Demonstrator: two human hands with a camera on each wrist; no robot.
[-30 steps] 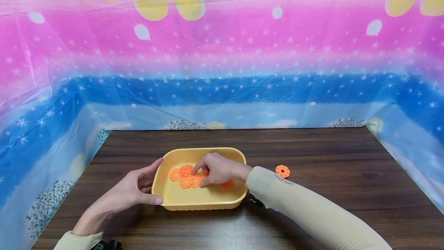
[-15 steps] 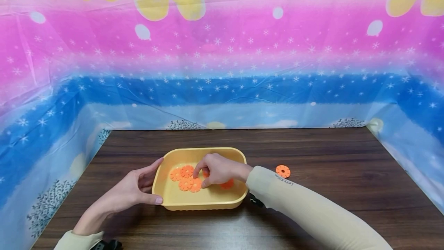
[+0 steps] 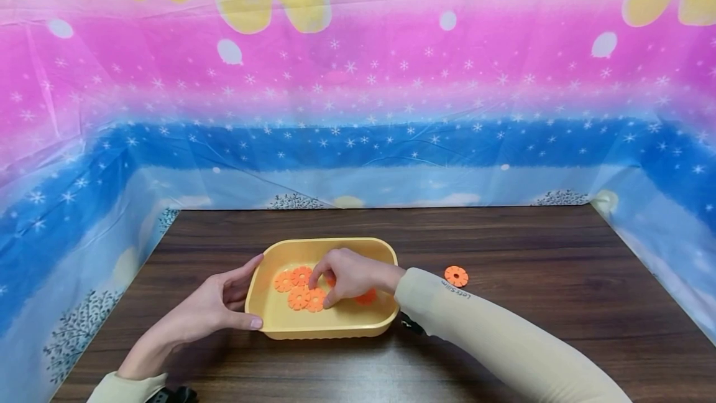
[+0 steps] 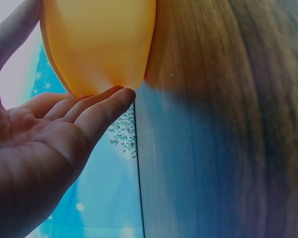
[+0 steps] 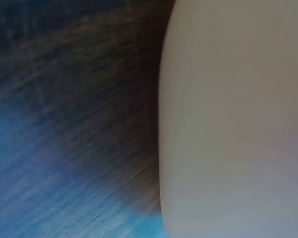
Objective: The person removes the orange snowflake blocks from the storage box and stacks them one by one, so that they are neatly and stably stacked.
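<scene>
My left hand (image 3: pixel 204 306) holds the left end of a yellow plastic tub (image 3: pixel 330 332). Its thumb lies at the near corner and its fingers along the far side; in the left wrist view the fingertips (image 4: pixel 124 94) touch the outer wall. Inside, several orange flower-shaped discs with notched edges lie flat, some overlapping. My right hand (image 3: pixel 352 273) reaches in over the right rim with bent fingers. Thumb and index finger meet opposite edges of one orange flower disc (image 3: pixel 314 300); the other fingers are hidden. Another disc (image 3: pixel 366 296) lies partly beneath the hand.
One more orange disc (image 3: pixel 456 276) lies on the dark wood table (image 3: pixel 503 235), right of the tub and beyond the right sleeve (image 3: pixel 492 328). A patterned cloth (image 3: pixel 358 142) surrounds the table at back and sides. A blurred pale surface (image 5: pixel 233 119) fills much of the right wrist view.
The disc at the right thumb and its left neighbour have slid slightly toward the near side of the tub. The right thumb has shifted slightly nearer; the left hand and tub stay put.
</scene>
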